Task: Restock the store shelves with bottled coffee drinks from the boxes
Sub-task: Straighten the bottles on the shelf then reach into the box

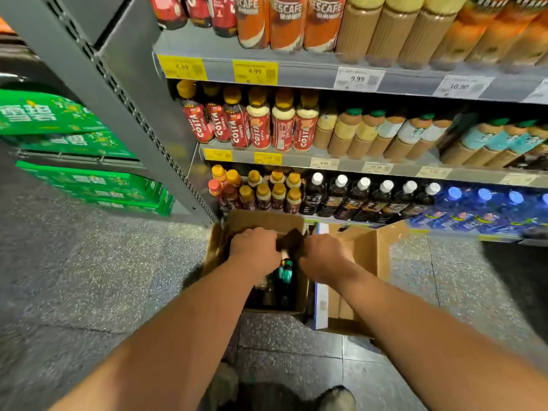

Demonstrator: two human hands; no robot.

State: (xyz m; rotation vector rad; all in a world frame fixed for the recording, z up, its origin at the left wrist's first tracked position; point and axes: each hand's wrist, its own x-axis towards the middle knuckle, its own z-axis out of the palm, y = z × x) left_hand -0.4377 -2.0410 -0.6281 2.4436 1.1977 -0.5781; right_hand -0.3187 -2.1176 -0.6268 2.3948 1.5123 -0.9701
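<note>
1. Broadly, the shelves [296, 69] fill the upper half of the view, three tiers packed with bottled drinks. Green cartons [50, 114] with Chinese characters are stacked to the left.
2. Two open cardboard boxes stand on the floor against the bottom shelf. The left box [261, 222] holds the stock and the right box [367, 253] shows only bare cardboard inside.
3. The task's bottles [286, 269] stand upright in the left box. They are dark, one has a teal label, and they are partly hidden under the arms.
4. Judging by their look, full bottles will be heavy for their size, stiff, and smooth enough to slip. The neck just under the cap is probably the surest hold for lifting one out, then the body for placing. Glass or plastic cannot be told, so they should not be knocked together.
5. The left hand [255, 250] and right hand [323, 258] are over the left box with knuckles up and fingers curled down out of sight. A dark blurred thing sits between them. I cannot tell whether either hand grips it.
6. Legible brands: "ESCAFE", presumably Nescafé, on the orange bottles [286, 22] up top, and "COSTA COFFEE" on the red bottles [237, 126] below.
7. Price tags: a yellow tag [255, 72] reads 4.99 and white tags read 9.99 [357, 79] and 10.90 [459, 86]. The lower tags are too blurred to trust.
</note>
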